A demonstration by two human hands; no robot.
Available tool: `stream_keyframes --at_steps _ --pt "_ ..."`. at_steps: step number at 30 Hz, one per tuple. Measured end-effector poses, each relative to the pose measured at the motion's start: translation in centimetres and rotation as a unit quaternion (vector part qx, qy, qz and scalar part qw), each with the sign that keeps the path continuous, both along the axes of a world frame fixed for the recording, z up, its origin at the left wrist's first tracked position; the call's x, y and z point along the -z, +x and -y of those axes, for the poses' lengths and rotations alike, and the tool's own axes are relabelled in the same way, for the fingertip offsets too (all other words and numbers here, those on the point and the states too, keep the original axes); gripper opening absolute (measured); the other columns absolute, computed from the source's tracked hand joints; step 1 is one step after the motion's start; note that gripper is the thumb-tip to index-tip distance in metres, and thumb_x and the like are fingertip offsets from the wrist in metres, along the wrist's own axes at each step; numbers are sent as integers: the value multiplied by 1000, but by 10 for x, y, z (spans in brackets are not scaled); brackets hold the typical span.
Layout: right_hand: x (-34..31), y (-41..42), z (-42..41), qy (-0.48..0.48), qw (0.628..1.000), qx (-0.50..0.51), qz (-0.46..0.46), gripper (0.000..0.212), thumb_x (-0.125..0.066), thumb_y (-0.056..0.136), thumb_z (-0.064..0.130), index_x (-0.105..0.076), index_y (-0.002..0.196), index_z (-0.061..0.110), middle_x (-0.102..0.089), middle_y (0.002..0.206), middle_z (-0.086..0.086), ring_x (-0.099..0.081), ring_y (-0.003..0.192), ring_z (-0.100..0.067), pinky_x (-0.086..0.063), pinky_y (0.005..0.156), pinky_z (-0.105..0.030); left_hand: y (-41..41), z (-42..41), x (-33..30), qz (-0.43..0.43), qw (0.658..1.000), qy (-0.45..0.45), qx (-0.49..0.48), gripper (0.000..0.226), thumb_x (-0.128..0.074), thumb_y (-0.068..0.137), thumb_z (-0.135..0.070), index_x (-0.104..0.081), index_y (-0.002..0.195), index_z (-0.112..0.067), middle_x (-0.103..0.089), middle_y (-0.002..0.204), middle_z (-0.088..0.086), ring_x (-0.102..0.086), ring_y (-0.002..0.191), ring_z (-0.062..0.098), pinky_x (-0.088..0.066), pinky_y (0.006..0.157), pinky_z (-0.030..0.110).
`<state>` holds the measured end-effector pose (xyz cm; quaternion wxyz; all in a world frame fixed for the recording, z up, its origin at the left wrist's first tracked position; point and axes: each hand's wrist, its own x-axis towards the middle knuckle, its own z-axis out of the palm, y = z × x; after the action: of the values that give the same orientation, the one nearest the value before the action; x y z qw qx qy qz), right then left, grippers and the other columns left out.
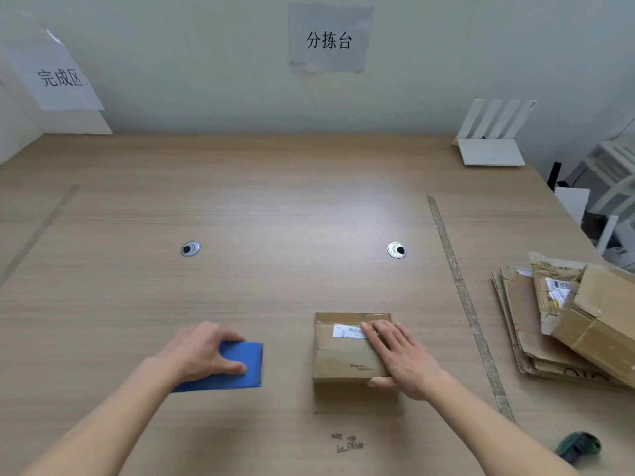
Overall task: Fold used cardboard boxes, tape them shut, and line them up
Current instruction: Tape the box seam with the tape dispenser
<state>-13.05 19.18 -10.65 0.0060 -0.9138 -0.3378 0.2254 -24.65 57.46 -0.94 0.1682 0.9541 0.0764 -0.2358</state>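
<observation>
Down on the table (275,207), seen from the head camera, a small box (343,355) sits near the front edge, right of centre, flaps folded closed and a white label (347,331) on top. The right hand (400,359) lies flat on it, fingers straight and together over the label, thumb at the near edge. The left hand (199,350) grips a blue pad (237,367), fingers curled over its far edge, thumb pressed on top. Flattened boxes (563,324) are piled at the right edge; a green tape dispenser (579,446) lies near the front right corner.
</observation>
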Motion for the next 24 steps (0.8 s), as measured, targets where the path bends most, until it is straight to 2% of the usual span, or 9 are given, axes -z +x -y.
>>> stream_keyframes --at_steps 1,4,8,9,11,13,18,22,24 --pt "0 2 5 -2 1000 8 -9 119 -40 70 83 -14 161 11 -51 138 -7 -51 131 -25 -27 116 -42 -6 -16 -1 -3 1000 -4 -15 43 -68 65 -67 -67 105 -53 -68 92 -23 -62 87 2 -52 77 26" --pt "4 3 14 -19 1000 -6 -8 117 -48 72 80 -16 161 11 -46 148 -8 -44 140 -25 -20 115 -42 -14 -27 0 29 989 -119 -78 29 -80 67 -52 -72 94 -51 -70 90 -30 -66 85 -4 -55 78 26" --pt "0 -1 9 -25 999 -16 23 118 -50 73 81 -13 162 12 -38 158 -8 -38 146 -25 -10 120 -38 7 -8 5 75 979 -169 -81 35 -82 64 -54 -73 99 -49 -68 92 -34 -64 87 -9 -52 77 21" --pt "-3 0 10 -23 999 -24 34 118 -49 75 82 -7 162 14 -28 164 -7 -30 151 -24 -3 121 -35 12 -7 6 79 978 -175 -78 36 -82 65 -52 -73 100 -49 -68 92 -33 -64 87 -8 -52 76 21" --pt "-8 2 10 -14 999 -29 35 120 -44 78 86 14 160 20 7 169 1 3 156 -18 11 122 -31 21 -9 3 84 977 -181 -75 33 -85 67 -47 -74 99 -48 -69 92 -32 -65 87 -6 -52 74 20" --pt "-12 1 9 -5 999 -24 36 123 -40 76 92 24 156 24 27 163 9 23 152 -10 14 122 -31 26 -14 -5 91 977 -178 -68 35 -86 67 -44 -74 100 -47 -69 92 -31 -65 87 -5 -53 75 22" --pt "-40 -4 -9 36 999 24 25 118 -45 78 88 17 159 28 28 160 14 24 150 -4 10 124 -31 37 -23 -38 96 982 -151 -57 39 -84 63 -51 -73 100 -50 -67 92 -35 -63 86 -10 -53 74 22" --pt "-72 -6 -29 35 999 23 19 124 -14 63 99 6 161 26 18 164 13 12 154 -8 9 125 -32 44 -27 -87 115 980 -156 -50 35 -87 66 -43 -72 97 -50 -67 91 -35 -62 86 -10 -51 74 21" --pt "-91 -7 -40 51 998 38 3 125 -12 60 96 -1 162 25 6 167 12 5 155 -9 8 123 -27 49 -30 -118 133 978 -152 -46 35 -89 66 -42 -72 96 -51 -67 89 -36 -59 87 -13 -49 73 20"
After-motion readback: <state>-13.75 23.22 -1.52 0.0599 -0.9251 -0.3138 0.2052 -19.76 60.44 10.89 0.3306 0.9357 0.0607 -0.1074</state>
